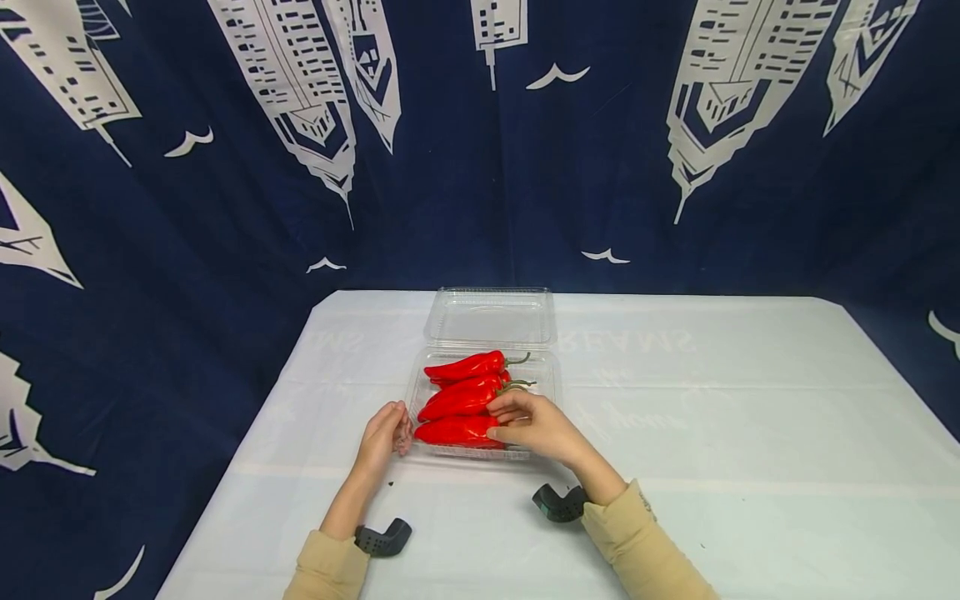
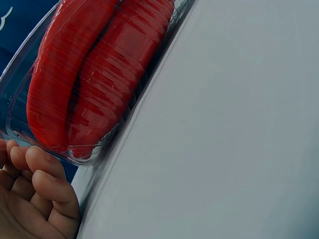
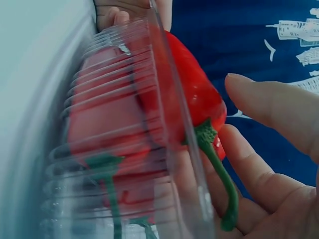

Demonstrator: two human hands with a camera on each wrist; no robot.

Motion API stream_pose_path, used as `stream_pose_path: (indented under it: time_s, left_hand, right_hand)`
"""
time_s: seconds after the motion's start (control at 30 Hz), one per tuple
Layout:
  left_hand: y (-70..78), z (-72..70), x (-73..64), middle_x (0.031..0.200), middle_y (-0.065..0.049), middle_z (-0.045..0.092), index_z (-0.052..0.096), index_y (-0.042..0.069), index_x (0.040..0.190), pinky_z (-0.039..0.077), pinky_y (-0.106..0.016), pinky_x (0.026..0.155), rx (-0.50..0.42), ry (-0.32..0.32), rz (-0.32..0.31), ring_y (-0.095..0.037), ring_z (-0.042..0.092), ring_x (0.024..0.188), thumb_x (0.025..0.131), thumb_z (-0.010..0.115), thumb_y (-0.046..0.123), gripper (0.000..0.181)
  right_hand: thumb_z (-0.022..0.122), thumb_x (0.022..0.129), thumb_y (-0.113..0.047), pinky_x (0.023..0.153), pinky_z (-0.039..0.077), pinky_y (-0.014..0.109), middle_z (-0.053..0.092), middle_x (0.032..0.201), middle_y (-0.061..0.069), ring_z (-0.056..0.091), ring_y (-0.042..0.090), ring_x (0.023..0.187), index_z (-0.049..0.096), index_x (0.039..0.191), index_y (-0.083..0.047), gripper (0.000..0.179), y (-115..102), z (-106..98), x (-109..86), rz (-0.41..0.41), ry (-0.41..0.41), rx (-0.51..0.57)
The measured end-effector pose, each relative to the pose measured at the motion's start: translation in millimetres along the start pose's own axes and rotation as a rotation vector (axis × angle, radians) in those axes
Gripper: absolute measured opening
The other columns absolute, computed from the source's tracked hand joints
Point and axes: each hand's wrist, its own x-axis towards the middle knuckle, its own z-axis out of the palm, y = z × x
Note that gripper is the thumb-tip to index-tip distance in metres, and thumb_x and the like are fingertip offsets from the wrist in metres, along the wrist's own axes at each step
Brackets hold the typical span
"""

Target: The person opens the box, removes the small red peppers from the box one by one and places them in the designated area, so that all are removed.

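Several red peppers (image 1: pixel 459 398) with green stems lie in a clear plastic box (image 1: pixel 551 392); its lid (image 1: pixel 491 318) is folded back behind it. My left hand (image 1: pixel 386 437) is at the box's left side, its loosely bent fingers (image 2: pixel 47 162) by the box corner. My right hand (image 1: pixel 536 427) reaches over the box's right part, at the stem end of the peppers. In the right wrist view, its thumb (image 3: pixel 264 102) stands apart from a red pepper (image 3: pixel 192 87), while other fingers lie beyond the pepper, partly behind the clear wall. Whether those fingers touch it, I cannot tell.
The box stands on a table with a white cloth (image 1: pixel 712 433). Behind hangs a dark blue curtain (image 1: pixel 465 200) with white building prints. Black wrist straps (image 1: pixel 386 539) show at both sleeves. A tiny dark speck (image 1: pixel 391 483) lies near the left hand.
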Motion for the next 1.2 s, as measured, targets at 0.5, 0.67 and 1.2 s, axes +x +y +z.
stream_pose_path:
  time_s: [0.5,0.67,1.2]
  left_hand:
    - [-13.6,-4.0,3.7,0.064,-0.006,0.042,0.042,-0.001,0.082,0.034,-0.020,0.045,0.016,0.021,0.028,-0.011,0.041,0.049,0.103,0.037,0.019,0.029]
    - [-10.1,-3.4,3.1,0.064,-0.005,0.042,0.042,0.000,0.082,0.034,-0.020,0.045,0.003,0.011,0.012,-0.011,0.041,0.049,0.104,0.034,0.016,0.028]
    - [-9.5,-3.7,4.5,0.065,-0.006,0.042,0.042,0.000,0.083,0.034,-0.020,0.046,0.003,0.005,0.004,-0.012,0.040,0.050,0.104,0.033,0.015,0.027]
  right_hand:
    - [0.081,0.070,-0.007,0.083,0.051,0.040,0.061,0.103,0.009,0.060,0.025,0.092,0.062,0.106,0.000,0.041,-1.8,10.5,-0.6,0.062,0.005,-0.082]
    - [0.081,0.070,-0.008,0.079,0.052,0.034,0.062,0.102,0.008,0.061,0.023,0.090,0.063,0.107,-0.002,0.040,-1.3,10.5,0.4,0.073,0.018,-0.104]
    - [0.076,0.078,-0.018,0.086,0.049,0.037,0.060,0.118,0.008,0.058,0.025,0.100,0.064,0.115,-0.007,0.041,-9.7,-4.7,-0.9,0.119,0.079,-0.025]
